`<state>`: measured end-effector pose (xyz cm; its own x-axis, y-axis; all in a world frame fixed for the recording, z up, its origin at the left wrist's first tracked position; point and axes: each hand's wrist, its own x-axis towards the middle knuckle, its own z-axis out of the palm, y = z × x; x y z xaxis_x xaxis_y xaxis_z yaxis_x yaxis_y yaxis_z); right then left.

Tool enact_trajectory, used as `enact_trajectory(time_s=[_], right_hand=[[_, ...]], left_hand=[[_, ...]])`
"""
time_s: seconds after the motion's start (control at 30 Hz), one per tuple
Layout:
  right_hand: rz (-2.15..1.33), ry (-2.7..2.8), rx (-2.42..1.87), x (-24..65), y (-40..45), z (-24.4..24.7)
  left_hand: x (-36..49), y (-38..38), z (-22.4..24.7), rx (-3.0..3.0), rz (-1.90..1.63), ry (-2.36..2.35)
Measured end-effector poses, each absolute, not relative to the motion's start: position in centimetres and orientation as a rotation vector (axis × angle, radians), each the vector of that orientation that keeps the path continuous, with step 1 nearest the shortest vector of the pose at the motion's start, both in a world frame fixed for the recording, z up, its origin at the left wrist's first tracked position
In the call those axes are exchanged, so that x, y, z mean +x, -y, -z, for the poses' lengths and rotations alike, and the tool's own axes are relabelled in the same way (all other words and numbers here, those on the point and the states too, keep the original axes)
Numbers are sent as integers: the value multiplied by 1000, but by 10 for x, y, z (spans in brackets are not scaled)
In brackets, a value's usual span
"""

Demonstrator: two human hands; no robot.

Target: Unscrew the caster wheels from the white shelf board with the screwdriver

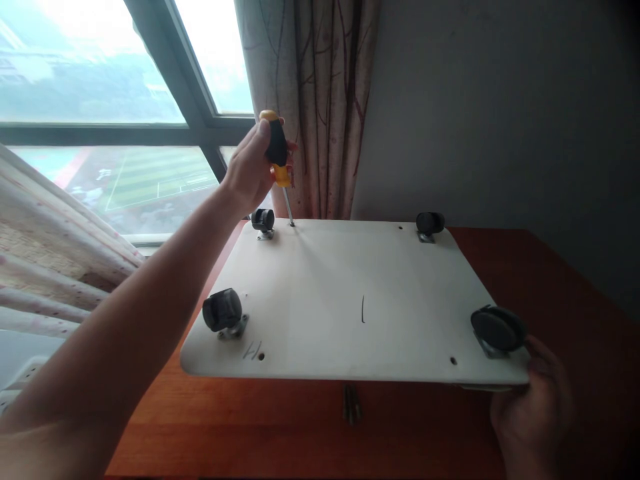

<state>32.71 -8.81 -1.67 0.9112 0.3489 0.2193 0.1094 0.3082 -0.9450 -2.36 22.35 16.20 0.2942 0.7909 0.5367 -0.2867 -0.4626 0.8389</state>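
Observation:
My left hand [257,157] is closed around the yellow and black handle of a screwdriver [277,143]. The screwdriver stands nearly upright, its steel shaft meeting a hole near the far left edge of a white board [320,267]. My right hand [537,400] grips that board at its near right corner, partly in shadow. A black caster wheel [499,328] on a metal plate sits just beside those fingers. The other corners carry a near left caster [223,311], a far left caster [263,220] and a far right caster [430,223].
Bolts [351,404] lie on the reddish-brown wooden table [240,427] in front of the board. Open holes [261,357] show near the board's corners. A window [150,180] and curtains [320,107] stand behind and left; a grey wall [490,113] rises at the back right.

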Motion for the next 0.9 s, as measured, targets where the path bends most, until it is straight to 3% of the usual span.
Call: enact_trajectory(time_s=[0.9], right_hand=[[-186,419,-1273,325,88,14]], left_hand=[[-18,-222,-165,1643,-1437,-512]])
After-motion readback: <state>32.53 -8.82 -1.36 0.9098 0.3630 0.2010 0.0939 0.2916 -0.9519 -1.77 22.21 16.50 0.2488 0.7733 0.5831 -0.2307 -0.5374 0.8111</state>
